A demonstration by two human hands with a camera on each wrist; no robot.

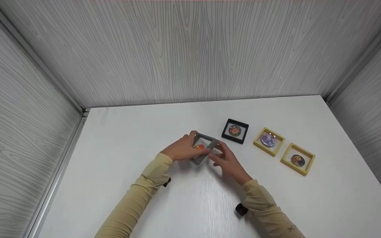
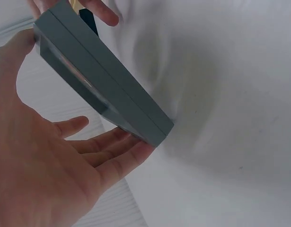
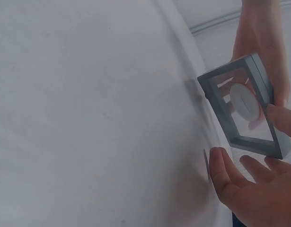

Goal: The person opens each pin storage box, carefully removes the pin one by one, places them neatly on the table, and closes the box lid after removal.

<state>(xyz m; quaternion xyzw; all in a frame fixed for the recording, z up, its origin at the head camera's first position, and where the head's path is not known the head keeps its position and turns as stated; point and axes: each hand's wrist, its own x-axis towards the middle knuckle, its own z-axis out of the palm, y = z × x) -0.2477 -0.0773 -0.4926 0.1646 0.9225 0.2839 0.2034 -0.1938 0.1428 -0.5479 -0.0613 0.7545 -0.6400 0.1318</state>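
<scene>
- The head view alone shows the whole layout: a white table (image 1: pixel 127 138) boxed in by grey walls, with a black frame (image 1: pixel 235 131) and two yellow frames (image 1: pixel 269 141) (image 1: pixel 298 159) in a slanting row to the right of the hands.
- The left wrist view shows only the grey frame (image 2: pixel 102 78) edge-on: two halves closed together, a seam running along its side.
- The right wrist view shows its clear face (image 3: pixel 244 106), with a pale round disc (image 3: pixel 245 100) hanging in the window; from the head view the disc looks orange, so this may be its back.
- The left hand (image 1: pixel 182 149) holds the grey frame (image 1: pixel 204 147) from the left, thumb at the upper corner, straight fingers (image 2: pixel 119 153) under the lower corner, palm wide open.
- The right hand (image 1: pixel 227 160) holds the opposite side, thumb (image 3: pixel 282 118) on the frame's edge and fingers (image 3: pixel 221 168) spread loosely below it; how firmly it pinches is hard to tell.
- The grey frame is tilted, held over the middle of the table, just left of the black frame and apart from it.
- The yellow frames lie near the right wall; bare table runs left to the metal rail (image 1: pixel 65 155), back to the rear wall, and forward under the sleeves (image 1: pixel 134 198).
</scene>
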